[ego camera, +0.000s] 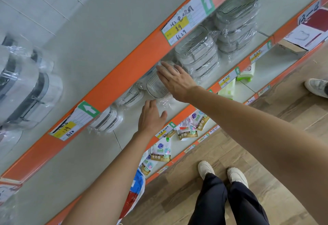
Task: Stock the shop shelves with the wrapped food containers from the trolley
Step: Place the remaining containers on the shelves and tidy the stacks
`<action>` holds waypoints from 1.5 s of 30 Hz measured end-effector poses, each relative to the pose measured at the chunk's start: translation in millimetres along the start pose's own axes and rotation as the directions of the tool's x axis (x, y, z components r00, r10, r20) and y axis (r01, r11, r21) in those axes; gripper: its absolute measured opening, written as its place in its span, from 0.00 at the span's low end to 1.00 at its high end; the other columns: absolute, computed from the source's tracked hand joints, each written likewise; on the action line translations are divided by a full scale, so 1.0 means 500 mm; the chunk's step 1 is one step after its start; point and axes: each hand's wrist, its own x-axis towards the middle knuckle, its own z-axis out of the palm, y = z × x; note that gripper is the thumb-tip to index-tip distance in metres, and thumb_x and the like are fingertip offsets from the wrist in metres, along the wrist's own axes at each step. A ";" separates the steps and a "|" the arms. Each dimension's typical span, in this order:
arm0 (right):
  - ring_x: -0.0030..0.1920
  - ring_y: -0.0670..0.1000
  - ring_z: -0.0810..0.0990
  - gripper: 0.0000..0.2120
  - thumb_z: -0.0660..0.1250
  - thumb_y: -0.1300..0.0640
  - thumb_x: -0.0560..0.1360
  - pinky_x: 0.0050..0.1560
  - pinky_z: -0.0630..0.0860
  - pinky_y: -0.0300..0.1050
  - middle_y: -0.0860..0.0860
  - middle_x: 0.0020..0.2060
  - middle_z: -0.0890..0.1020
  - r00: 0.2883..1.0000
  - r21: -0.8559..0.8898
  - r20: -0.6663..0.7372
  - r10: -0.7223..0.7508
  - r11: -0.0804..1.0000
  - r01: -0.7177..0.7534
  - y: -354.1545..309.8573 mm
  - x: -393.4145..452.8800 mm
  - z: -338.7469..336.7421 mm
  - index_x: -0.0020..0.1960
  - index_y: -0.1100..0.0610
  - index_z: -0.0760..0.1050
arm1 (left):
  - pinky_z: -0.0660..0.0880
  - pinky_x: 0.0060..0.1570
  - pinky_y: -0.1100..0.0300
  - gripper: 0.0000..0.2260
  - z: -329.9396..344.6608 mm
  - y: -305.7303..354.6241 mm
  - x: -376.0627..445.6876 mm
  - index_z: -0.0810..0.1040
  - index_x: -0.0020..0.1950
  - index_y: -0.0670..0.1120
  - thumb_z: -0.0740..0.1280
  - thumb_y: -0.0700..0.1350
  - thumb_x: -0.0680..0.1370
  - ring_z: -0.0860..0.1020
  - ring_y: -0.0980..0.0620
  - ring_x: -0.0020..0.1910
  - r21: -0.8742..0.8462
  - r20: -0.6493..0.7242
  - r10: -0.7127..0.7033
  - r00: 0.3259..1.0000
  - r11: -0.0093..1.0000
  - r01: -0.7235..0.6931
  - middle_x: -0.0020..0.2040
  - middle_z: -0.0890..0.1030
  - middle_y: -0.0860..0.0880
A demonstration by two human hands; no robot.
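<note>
Containers in clear plastic wrap fill the pale shelf [99, 146] that both hands reach into. The right hand [174, 80] lies flat, fingers straight, on the side of a see-through ribbed container in crinkled wrap [156, 87], which sits tipped on its side beneath the palm. Beyond the right hand's fingertips stand two wrapped stacks of pale rectangular containers with grey-rimmed lids, the nearer stack [198, 56] just beside the hand and the farther stack [237, 20] past it. The left hand [152, 116] is open too, fingers loosely spread, resting near the loose wrap at the ribbed container's base; whether it touches the wrap I cannot tell. To the left of this hand lie more wrapped grey-rimmed containers [106, 120], partly hidden behind the orange shelf edge [124, 68] of the tier above, which runs close over both hands and carries a yellow handwritten price label [177, 26]. What the containers hold cannot be seen. Bare shelf surface lies open beside the left wrist. Below the forearms, printed refill pouches [162, 151] lie on a lower tier.
</note>
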 end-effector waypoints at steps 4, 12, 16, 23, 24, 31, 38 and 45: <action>0.74 0.54 0.59 0.29 0.63 0.57 0.74 0.63 0.65 0.53 0.56 0.74 0.61 1.000 -0.008 -0.027 -0.008 1.000 0.007 0.009 0.001 -0.001 0.73 0.60 0.60 | 0.69 0.57 0.56 0.23 0.000 0.003 0.005 0.64 0.71 0.40 0.64 0.47 0.78 0.68 0.47 0.66 -0.005 -0.014 0.007 1.000 1.000 -0.007 0.69 0.65 0.45; 0.63 0.58 0.75 0.30 0.71 0.56 0.61 0.61 0.73 0.56 0.58 0.59 0.78 0.981 0.087 -0.196 -0.009 0.996 0.027 0.008 -0.045 0.012 0.61 0.64 0.75 | 0.68 0.55 0.57 0.22 0.001 -0.004 0.017 0.66 0.65 0.36 0.67 0.43 0.76 0.70 0.44 0.63 0.034 0.028 -0.004 1.000 0.999 0.003 0.66 0.65 0.42; 0.62 0.57 0.75 0.35 0.74 0.52 0.58 0.61 0.72 0.53 0.58 0.59 0.77 0.982 0.150 -0.183 0.040 0.989 -0.013 0.014 -0.089 0.024 0.62 0.64 0.73 | 0.65 0.62 0.57 0.24 0.006 -0.001 0.023 0.61 0.69 0.35 0.64 0.36 0.75 0.65 0.43 0.68 0.105 0.058 0.073 0.996 0.991 -0.078 0.69 0.61 0.42; 0.60 0.59 0.74 0.43 0.76 0.45 0.55 0.58 0.65 0.52 0.60 0.58 0.76 0.987 0.195 -0.122 0.108 0.977 -0.083 0.046 -0.167 0.045 0.63 0.65 0.71 | 0.55 0.74 0.51 0.35 0.003 0.032 0.073 0.48 0.75 0.34 0.65 0.39 0.76 0.49 0.39 0.75 0.238 0.046 0.102 0.994 0.965 -0.110 0.76 0.46 0.36; 0.60 0.58 0.73 0.43 0.76 0.45 0.54 0.58 0.63 0.52 0.60 0.58 0.76 0.986 0.198 -0.117 0.119 0.976 -0.094 0.051 -0.174 0.048 0.63 0.65 0.71 | 0.52 0.74 0.50 0.36 0.002 0.042 0.081 0.46 0.76 0.34 0.65 0.41 0.76 0.46 0.38 0.76 0.252 0.035 0.102 0.994 0.962 -0.108 0.76 0.44 0.36; 0.60 0.59 0.71 0.44 0.77 0.45 0.54 0.58 0.61 0.51 0.60 0.58 0.76 0.967 0.242 -0.132 0.219 0.953 -0.183 0.086 -0.217 0.066 0.64 0.64 0.69 | 0.41 0.75 0.51 0.40 0.008 0.089 0.152 0.39 0.75 0.34 0.64 0.46 0.77 0.40 0.42 0.76 0.314 0.086 0.172 0.981 0.930 -0.191 0.77 0.39 0.38; 0.61 0.59 0.69 0.43 0.77 0.45 0.55 0.58 0.67 0.55 0.61 0.58 0.75 0.935 0.252 -0.175 0.308 0.932 -0.260 0.086 -0.230 0.079 0.64 0.64 0.67 | 0.56 0.72 0.51 0.43 0.012 0.091 0.163 0.50 0.73 0.33 0.73 0.49 0.71 0.60 0.40 0.69 0.464 0.003 0.269 0.963 0.853 -0.239 0.70 0.60 0.37; 0.57 0.58 0.66 0.49 0.78 0.46 0.53 0.57 0.72 0.57 0.62 0.56 0.75 0.937 0.227 -0.145 0.318 0.932 -0.281 0.092 -0.238 0.033 0.67 0.66 0.66 | 0.59 0.69 0.49 0.46 0.010 0.071 0.102 0.52 0.73 0.35 0.72 0.58 0.70 0.62 0.42 0.66 0.533 0.053 0.294 0.954 0.800 -0.276 0.67 0.62 0.39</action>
